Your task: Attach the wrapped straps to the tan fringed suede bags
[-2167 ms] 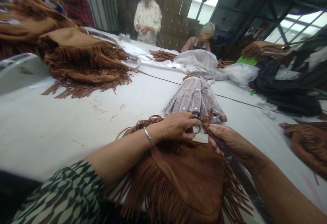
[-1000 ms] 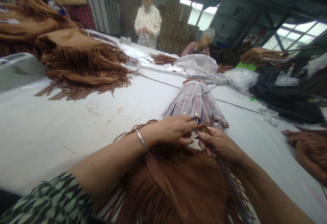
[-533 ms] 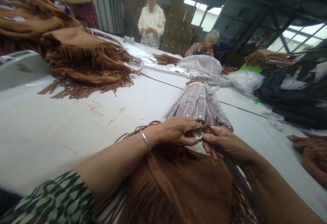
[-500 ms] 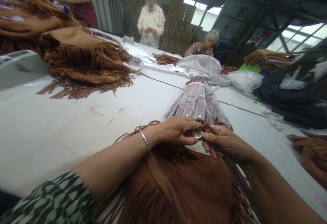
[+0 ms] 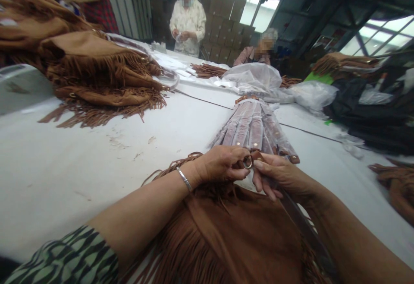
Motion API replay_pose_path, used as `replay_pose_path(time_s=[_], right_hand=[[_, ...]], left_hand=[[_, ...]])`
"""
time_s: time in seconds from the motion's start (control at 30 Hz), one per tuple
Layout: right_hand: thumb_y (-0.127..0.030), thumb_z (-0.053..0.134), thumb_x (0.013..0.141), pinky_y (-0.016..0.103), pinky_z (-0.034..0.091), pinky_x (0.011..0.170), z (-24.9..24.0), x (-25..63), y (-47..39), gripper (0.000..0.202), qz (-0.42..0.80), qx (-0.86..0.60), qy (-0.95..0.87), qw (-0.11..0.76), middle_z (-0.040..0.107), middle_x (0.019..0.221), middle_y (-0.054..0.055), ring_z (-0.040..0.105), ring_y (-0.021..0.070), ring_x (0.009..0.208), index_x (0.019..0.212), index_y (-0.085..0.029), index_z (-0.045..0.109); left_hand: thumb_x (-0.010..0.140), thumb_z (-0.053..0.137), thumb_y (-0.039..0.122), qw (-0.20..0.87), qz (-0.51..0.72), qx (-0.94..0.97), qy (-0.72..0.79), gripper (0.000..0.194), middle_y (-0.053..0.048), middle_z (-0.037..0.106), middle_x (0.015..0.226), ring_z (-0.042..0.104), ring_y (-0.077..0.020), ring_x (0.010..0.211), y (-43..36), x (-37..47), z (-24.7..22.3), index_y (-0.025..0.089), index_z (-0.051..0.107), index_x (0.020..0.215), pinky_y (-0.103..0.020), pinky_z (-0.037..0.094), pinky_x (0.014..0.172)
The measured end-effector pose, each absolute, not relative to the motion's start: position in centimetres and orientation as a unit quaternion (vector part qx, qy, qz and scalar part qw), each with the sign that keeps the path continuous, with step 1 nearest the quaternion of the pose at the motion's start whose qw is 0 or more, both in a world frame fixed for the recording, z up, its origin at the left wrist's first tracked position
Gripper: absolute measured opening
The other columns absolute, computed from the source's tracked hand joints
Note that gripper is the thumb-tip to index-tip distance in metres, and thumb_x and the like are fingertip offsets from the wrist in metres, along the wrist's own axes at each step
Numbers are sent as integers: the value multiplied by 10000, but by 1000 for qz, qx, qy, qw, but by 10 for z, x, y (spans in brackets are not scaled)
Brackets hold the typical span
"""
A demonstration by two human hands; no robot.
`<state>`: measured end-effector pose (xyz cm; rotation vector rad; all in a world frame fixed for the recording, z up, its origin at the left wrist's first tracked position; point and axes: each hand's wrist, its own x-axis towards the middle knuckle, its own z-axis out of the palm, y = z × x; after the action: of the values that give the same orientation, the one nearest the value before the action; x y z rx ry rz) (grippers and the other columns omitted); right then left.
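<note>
A brown fringed leather bag (image 5: 252, 232) lies close in front of me, beneath both wrists. Above its top edge my left hand (image 5: 226, 163) is closed in a pinch around a gold metal ring (image 5: 248, 162). My right hand (image 5: 280, 171) grips the brown end of a leather strap (image 5: 305, 228) right beside the ring, thumb on top. From that hand the strap runs down along the bag's right side. Whether the strap end passes through the ring is hidden by my fingers. Just beyond my hands lies a bundle of plastic-wrapped straps (image 5: 249, 124) with metal studs.
Fringed brown bags (image 5: 100, 68) are heaped at the left on the white table (image 5: 106, 159). Clear plastic bags (image 5: 313, 96) and a dark cloth-like heap (image 5: 365, 120) are at the right. A person in a light shirt (image 5: 187, 23) stands across the table, with others nearby.
The ring has turned and shifted slightly left, and the strap end is now more covered by my fingers. More of the strap shows below my right hand.
</note>
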<state>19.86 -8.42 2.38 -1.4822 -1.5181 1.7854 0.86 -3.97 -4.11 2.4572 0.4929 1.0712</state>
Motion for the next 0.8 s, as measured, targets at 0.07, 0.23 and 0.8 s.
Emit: replay_pose_path(time_s=[0.07,0.23,0.8], right_hand=[[-574,553,851,130,309,280,23,201,-83,405,628,-515,-556,175,679,658,32,546,93,341,925,-187,460],[-544,565,857,133,374,309,23,214,-77,372,599,-544,-547,215,668,694,17,542,78,372,889,-188,464],[-581,517,868,142,302,285,7,215,-64,440,612,-520,-571,171,543,444,-21,434,66,276,711,-171,479]], left_hand=[[835,537,270,192,390,882,181,192,-50,641,844,606,-139,781,-40,10,-44,145,573,977,-221,475,724],[831,549,257,184,414,875,171,212,-48,656,805,610,-118,695,-41,11,-47,118,578,989,-200,476,651],[821,569,242,207,435,865,142,248,-50,686,807,636,-104,660,-42,11,-47,87,604,1012,-188,501,642]])
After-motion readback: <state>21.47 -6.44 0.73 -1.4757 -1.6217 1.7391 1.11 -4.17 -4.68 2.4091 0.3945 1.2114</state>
